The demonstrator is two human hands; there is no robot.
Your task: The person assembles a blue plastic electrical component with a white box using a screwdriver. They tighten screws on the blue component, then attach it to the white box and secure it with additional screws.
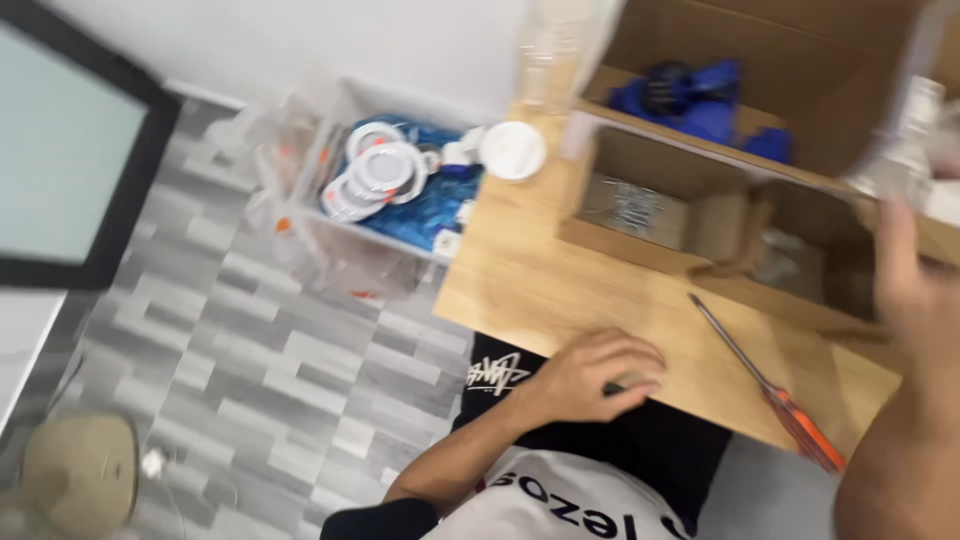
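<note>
My left hand (592, 375) rests on the near edge of a light wooden table (520, 270) with its fingers curled; a small dark spot shows under the fingertips, too blurred to name. My right hand (915, 290) is raised at the right edge, motion-blurred, its fingers reaching up toward a clear plastic thing (900, 150) by an open cardboard box (640, 160). Whether it grips the plastic is unclear. An orange-handled screwdriver (775, 395) lies on the table between my hands.
A larger cardboard box behind holds blue items (700, 100). A white round lid (512, 150) and a clear container (545, 50) stand at the table's far corner. On the grey tiled floor, a bin (400, 195) holds white round fittings. A dark-framed panel (70, 150) is at left.
</note>
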